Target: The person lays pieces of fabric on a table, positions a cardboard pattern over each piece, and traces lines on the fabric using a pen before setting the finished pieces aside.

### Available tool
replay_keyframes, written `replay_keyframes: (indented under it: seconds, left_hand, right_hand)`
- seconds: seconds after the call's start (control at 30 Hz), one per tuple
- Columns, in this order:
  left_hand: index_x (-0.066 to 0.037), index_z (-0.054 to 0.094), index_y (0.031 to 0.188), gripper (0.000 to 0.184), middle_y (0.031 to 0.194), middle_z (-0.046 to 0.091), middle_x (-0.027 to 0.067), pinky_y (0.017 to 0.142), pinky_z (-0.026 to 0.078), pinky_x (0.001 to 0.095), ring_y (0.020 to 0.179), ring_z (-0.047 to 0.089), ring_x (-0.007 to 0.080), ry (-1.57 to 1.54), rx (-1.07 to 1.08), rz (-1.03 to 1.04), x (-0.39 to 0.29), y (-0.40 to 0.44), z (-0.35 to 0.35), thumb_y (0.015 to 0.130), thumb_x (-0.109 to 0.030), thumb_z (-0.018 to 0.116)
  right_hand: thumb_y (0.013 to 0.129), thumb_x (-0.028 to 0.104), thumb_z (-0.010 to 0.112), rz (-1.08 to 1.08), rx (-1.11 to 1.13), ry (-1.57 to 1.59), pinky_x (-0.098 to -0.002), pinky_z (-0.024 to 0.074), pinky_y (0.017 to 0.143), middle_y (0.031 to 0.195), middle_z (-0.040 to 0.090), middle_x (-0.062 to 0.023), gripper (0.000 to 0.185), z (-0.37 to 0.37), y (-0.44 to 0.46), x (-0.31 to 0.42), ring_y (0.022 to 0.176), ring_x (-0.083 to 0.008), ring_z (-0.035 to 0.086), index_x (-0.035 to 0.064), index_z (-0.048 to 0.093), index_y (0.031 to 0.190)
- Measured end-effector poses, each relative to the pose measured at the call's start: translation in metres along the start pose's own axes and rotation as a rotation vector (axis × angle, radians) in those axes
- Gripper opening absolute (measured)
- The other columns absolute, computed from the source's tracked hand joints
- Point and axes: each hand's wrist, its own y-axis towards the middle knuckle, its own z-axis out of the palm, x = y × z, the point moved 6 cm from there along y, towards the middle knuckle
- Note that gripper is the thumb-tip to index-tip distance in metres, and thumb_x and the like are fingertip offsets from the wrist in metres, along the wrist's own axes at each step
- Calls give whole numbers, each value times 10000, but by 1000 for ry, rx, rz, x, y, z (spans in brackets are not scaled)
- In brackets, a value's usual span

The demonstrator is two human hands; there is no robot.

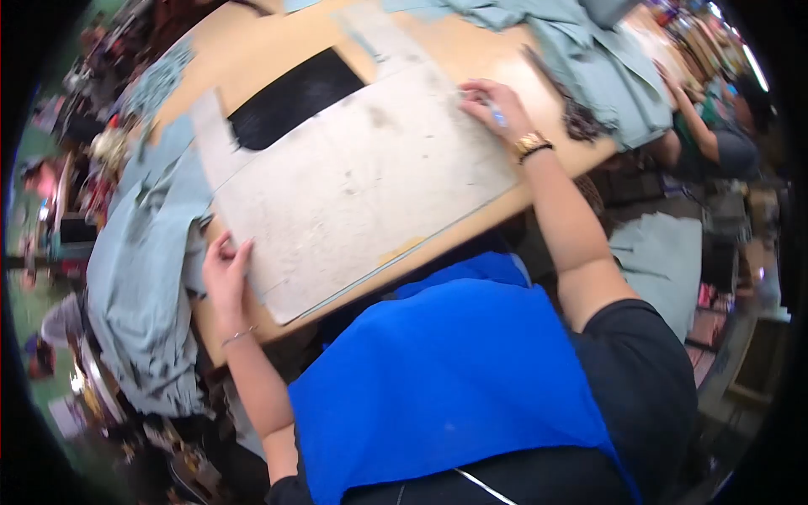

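Panel [362, 185], one, off-white, smudged, flat on bench [252, 50]; between its two prongs [217, 139], one black piece [295, 97]; by its left edge, your left hand [225, 268], thumb and fingers parted; by its right, your right hand [488, 103], curled round one whitish item [499, 119].

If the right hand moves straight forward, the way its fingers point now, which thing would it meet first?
Most likely the pale board, directly ahead of the right hand. Depth is unclear here, so it might instead slide over the surface.
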Motion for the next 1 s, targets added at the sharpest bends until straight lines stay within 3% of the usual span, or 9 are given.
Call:
replay_keyframes:
  seconds: [0.13,0.43,0.57,0.7,0.77,0.87,0.9,1.0]
  left_hand:
    - [29,607,1204,459,756,553,-32,628,416,201,688,505,48,29,63,-34,-13,2,-5,826,-172,770]
    - [18,619,1185,438,716,577,-23,622,415,212,671,517,48,153,80,-86,-19,7,-7,822,-179,765]
    - [24,624,1164,420,742,596,-14,626,425,216,695,537,44,115,71,-69,-11,8,-8,819,-167,768]
    - [-13,637,1147,393,811,635,57,680,475,280,729,585,133,202,-80,97,-31,6,-8,817,-191,753]
    - [-49,646,1135,382,897,650,106,743,498,330,801,618,220,329,-157,207,-63,10,-1,811,-226,745]
    - [-79,655,1123,380,1029,650,130,836,505,379,965,629,288,402,-5,388,-125,24,42,802,-263,743]
    - [-83,655,1130,389,1068,640,127,863,499,390,1006,617,297,413,44,462,-134,34,61,799,-267,743]
    - [-96,656,1154,421,1162,604,113,929,480,406,1085,578,316,456,152,600,-152,58,111,786,-281,749]
  right_hand:
    - [785,105,770,79,27,212,-262,519,745,819,693,-24,295,7,-2,-8,760,-111,644,45,683,1061]
    - [794,115,768,127,35,206,-251,513,746,811,681,-13,276,4,-5,0,760,-97,635,35,676,1042]
    - [786,130,774,29,25,99,-259,510,739,812,673,-20,290,-1,-5,8,745,-119,633,39,678,1044]
    - [839,152,736,33,39,66,-250,509,717,814,666,-24,273,0,-3,6,750,-105,620,40,674,1080]
    - [935,284,640,162,-56,191,-232,497,670,842,651,-13,303,0,-5,7,751,-87,589,51,673,1126]
    - [995,423,508,163,-157,464,-212,476,635,875,629,-5,431,-2,-3,32,743,-74,551,59,669,1163]
    - [1013,519,372,97,-120,415,-192,464,644,900,597,15,566,3,0,37,772,-57,526,62,643,1209]
    - [1018,464,416,62,-25,477,-199,479,646,919,612,0,508,21,7,62,770,-58,533,55,634,1226]
